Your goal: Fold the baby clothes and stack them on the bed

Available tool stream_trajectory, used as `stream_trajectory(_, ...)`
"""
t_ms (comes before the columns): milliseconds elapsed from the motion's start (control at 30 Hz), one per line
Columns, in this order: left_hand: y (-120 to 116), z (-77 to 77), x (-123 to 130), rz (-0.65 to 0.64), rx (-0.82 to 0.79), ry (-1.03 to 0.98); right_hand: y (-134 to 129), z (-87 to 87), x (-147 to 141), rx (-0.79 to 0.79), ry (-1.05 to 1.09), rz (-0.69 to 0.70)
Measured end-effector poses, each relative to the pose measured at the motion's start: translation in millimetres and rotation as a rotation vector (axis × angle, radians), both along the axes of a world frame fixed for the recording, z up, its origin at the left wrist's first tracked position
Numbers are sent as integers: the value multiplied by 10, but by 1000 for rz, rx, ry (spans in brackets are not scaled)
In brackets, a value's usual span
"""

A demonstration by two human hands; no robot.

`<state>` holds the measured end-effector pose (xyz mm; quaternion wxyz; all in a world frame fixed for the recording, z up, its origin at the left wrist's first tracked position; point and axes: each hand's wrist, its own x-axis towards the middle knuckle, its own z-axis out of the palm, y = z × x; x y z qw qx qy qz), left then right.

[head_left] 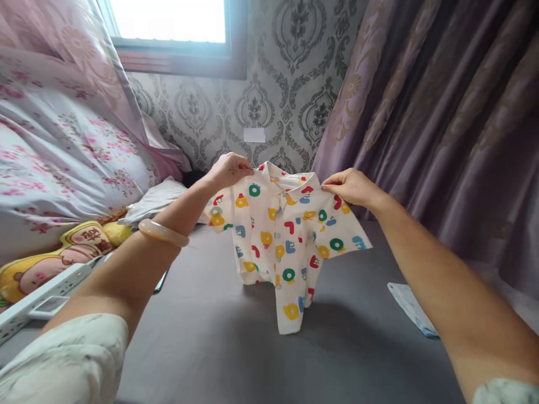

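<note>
A small white short-sleeved shirt (290, 230) with a collar and colourful printed shapes hangs upright between my hands, its front facing me. My left hand (231, 170) pinches the shoulder beside the collar on the left. On the other shoulder, the fingertips of my right hand (351, 187) are closed on the fabric. The front of the shirt hangs partly open, and one front edge reaches lower than the rest, close to the grey sheet (210, 348). Both sleeves spread outward below my hands.
A folded light cloth (412, 308) lies on the sheet at the right. At the left are a yellow cartoon pillow (63, 258), a white power strip (46, 297) and floral bedding (76, 151). Purple curtains (442, 123) hang at the right, and a patterned wall (278, 84) stands behind.
</note>
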<state>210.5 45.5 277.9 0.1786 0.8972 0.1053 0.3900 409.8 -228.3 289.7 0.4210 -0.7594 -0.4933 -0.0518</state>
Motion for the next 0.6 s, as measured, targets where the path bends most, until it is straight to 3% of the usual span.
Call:
stream_trajectory(100,-91,106,41,132,115,-288,78,105,6,154,-293,-162)
stream_trajectory(200,-162,167,68,117,188,-375,136,130,-26,372,-577,-347)
stream_trajectory(333,-122,121,133,15,240,-84,225,35,8,49,-703,-270)
stream_trajectory(467,-53,162,167,169,259,-230,293,44,106,145,-716,-410)
stream_trajectory(600,22,234,237,119,234,-120,338,115,146,74,-740,-386)
